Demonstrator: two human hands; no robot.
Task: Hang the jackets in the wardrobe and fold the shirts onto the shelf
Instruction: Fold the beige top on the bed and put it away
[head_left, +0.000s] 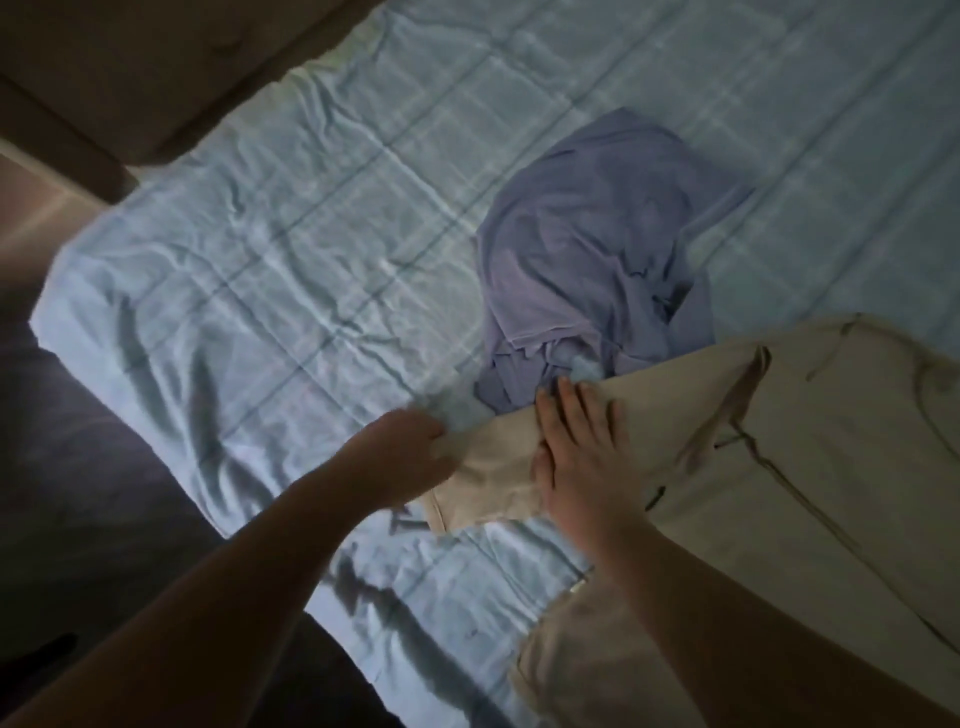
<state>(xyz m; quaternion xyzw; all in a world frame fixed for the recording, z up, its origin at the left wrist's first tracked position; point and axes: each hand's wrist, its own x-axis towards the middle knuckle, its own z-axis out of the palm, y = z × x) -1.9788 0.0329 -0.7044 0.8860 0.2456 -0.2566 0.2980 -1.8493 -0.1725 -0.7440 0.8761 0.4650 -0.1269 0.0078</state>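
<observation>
Now left hand (410, 449) fingers pinch beige shirt (727, 467) sleeve end; right hand (582, 447) fingers straight, pressing sleeve flat.

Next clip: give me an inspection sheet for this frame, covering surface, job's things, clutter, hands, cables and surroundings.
Surface: bed with a wrinkled light blue checked sheet.
Job's things: beige garment spread at the bed's near right side; purple shirt crumpled beyond it, their edges meeting.
Clutter: nothing seen.
Hands: left hand grips the beige garment's narrow end; right hand lies flat on it, fingers straight.
Cables: nothing seen.
Surroundings: dark floor left of the bed; dim brown furniture at the top left, too dark to identify.
</observation>
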